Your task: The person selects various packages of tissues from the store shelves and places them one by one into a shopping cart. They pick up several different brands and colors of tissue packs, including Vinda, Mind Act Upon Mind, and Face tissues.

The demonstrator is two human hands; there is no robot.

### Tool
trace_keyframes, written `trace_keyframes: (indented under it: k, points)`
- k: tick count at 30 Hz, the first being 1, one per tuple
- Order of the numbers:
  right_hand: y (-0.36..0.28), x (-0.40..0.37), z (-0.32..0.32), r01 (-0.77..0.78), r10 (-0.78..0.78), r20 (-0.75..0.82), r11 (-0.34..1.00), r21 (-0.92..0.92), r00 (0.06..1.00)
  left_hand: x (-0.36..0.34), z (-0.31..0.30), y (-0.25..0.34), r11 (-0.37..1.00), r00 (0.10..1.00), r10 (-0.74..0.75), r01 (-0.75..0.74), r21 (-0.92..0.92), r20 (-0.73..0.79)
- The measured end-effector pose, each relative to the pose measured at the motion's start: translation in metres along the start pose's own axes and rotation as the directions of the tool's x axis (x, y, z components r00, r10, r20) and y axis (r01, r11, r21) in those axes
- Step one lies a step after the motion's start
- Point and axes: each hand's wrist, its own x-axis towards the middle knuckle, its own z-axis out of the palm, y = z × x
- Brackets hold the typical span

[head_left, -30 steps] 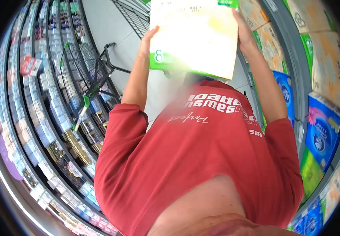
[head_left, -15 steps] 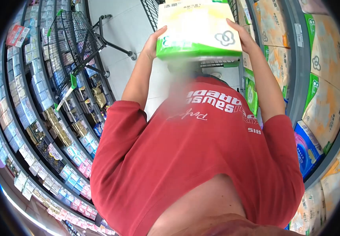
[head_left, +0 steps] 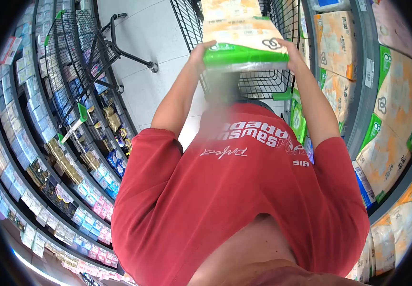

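Observation:
Between my two hands is a cream-and-green tissue pack (head_left: 246, 42) with a looped flower mark on top and a green side facing me. My left hand (head_left: 200, 55) grips its left end, fingers over the top edge. At the right end, my right hand (head_left: 293, 55) is closed round the corner. The pack is over or inside the near part of a black wire shopping cart (head_left: 263, 83); whether it rests on anything is hidden. Just beyond it in the cart, a similar cream tissue pack (head_left: 229, 9) shows.
Shelves of cream tissue packs (head_left: 396, 95) stand close on my right. On the left, a second wire cart (head_left: 72, 57) stands against long shelves of small packets (head_left: 29, 128). Pale floor tiles (head_left: 141, 31) lie between the carts. A grey blur covers part of the view below the pack.
Both hands have lowered the tissue pack away from me toward the cart, and it looks smaller and flatter. More of the cart and the other pack in it now shows.

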Motion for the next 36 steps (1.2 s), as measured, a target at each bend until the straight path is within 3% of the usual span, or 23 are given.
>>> trace_keyframes:
  k: [4, 5, 7, 8, 9, 11, 13, 15, 16, 17, 18, 19, 20, 23, 25, 27, 29, 31, 33, 34, 36]
  points:
    - [-0.032, 0.048, 0.007, 0.123, -0.121, 0.047, 0.991, -0.044, 0.992, 0.006, 0.021, 0.054, 0.946, 0.967, 0.255, -0.252, 0.202, 0.013]
    - [-0.034, 0.057, 0.009, 0.221, -0.227, -0.018, 0.961, -0.167, 0.974, 0.009, 0.021, 0.061, 0.895, 0.932, 0.354, -0.361, 0.262, 0.077]
    - [-0.03, 0.079, 0.019, 0.385, -0.498, -0.164, 0.806, -0.449, 0.851, 0.003, 0.027, 0.066, 0.818, 0.898, 0.434, -0.355, 0.453, -0.079]
    - [-0.028, 0.083, 0.02, 0.265, -0.458, -0.183, 0.748, -0.609, 0.87, 0.005, 0.023, 0.064, 0.806, 0.921, 0.39, -0.34, 0.484, -0.003]
    - [-0.031, 0.073, 0.036, 0.135, -0.422, -0.213, 0.657, -0.742, 0.882, 0.016, 0.016, 0.052, 0.743, 0.892, 0.444, -0.315, 0.59, -0.083]
    - [-0.003, 0.075, 0.049, 0.219, -0.484, -0.114, 0.579, -0.786, 0.868, 0.044, -0.019, 0.021, 0.823, 0.965, 0.261, -0.223, 0.522, 0.001]
    - [0.031, 0.054, 0.066, 0.275, -0.559, -0.064, 0.5, -0.821, 0.826, 0.027, -0.021, -0.025, 0.849, 0.982, 0.177, -0.183, 0.496, 0.059]
    - [0.086, 0.063, 0.05, 0.28, -0.394, 0.058, 0.535, -0.797, 0.917, 0.034, -0.057, -0.079, 0.842, 0.998, 0.068, -0.064, 0.535, 0.012]
    - [0.108, 0.046, 0.043, 0.411, -0.478, 0.224, 0.332, -0.849, 0.849, 0.023, -0.059, -0.098, 0.655, 0.996, 0.086, -0.043, 0.754, -0.019]
    - [0.143, 0.054, 0.024, 0.316, -0.29, 0.206, 0.412, -0.854, 0.935, 0.009, -0.058, -0.115, 0.414, 0.992, 0.118, -0.013, 0.91, -0.039]
    - [0.172, 0.041, 0.012, 0.288, -0.295, 0.191, 0.333, -0.898, 0.936, 0.002, -0.057, -0.127, 0.16, 0.992, 0.112, -0.069, 0.985, 0.051]
    - [0.174, 0.027, 0.003, 0.222, -0.048, 0.217, 0.22, -0.95, 0.975, -0.005, -0.054, -0.136, -0.103, 0.987, 0.089, -0.127, 0.986, 0.137]
    - [0.178, -0.002, -0.004, 0.309, -0.149, 0.287, 0.154, -0.938, 0.946, -0.013, -0.049, -0.14, -0.116, 0.985, 0.085, -0.142, 0.983, 0.152]
    - [0.174, -0.017, -0.006, 0.294, -0.219, 0.247, 0.222, -0.93, 0.944, -0.022, -0.04, -0.143, -0.161, 0.977, 0.087, -0.179, 0.971, 0.195]
    - [0.151, -0.033, -0.003, 0.252, -0.233, 0.196, 0.242, -0.937, 0.952, -0.017, -0.045, -0.139, 0.145, 0.985, 0.032, -0.17, 0.975, 0.167]
    - [0.134, -0.039, -0.01, 0.204, -0.255, 0.135, 0.268, -0.942, 0.957, -0.015, -0.042, -0.131, 0.038, 0.975, 0.075, -0.21, 0.977, 0.207]
    - [0.128, -0.04, -0.026, 0.288, -0.457, 0.104, 0.355, -0.889, 0.883, -0.015, -0.037, -0.122, 0.116, 0.987, 0.157, -0.05, 0.992, 0.031]
    - [0.122, -0.062, -0.035, 0.241, -0.505, -0.021, 0.447, -0.862, 0.863, 0.005, -0.06, -0.125, 0.046, 0.968, 0.23, -0.11, 0.993, 0.097]
    - [0.126, -0.073, -0.056, 0.376, -0.717, -0.065, 0.438, -0.817, 0.694, 0.007, -0.063, -0.126, 0.111, 0.977, 0.199, -0.097, 0.989, 0.074]
    - [0.129, -0.086, -0.067, 0.39, -0.73, -0.12, 0.488, -0.781, 0.673, -0.003, -0.054, -0.127, 0.095, 0.973, 0.217, -0.106, 0.99, 0.083]
    - [0.167, -0.076, -0.107, 0.383, -0.765, -0.222, 0.523, -0.761, 0.605, 0.015, -0.074, -0.134, -0.058, 0.957, 0.219, -0.182, 0.982, 0.19]
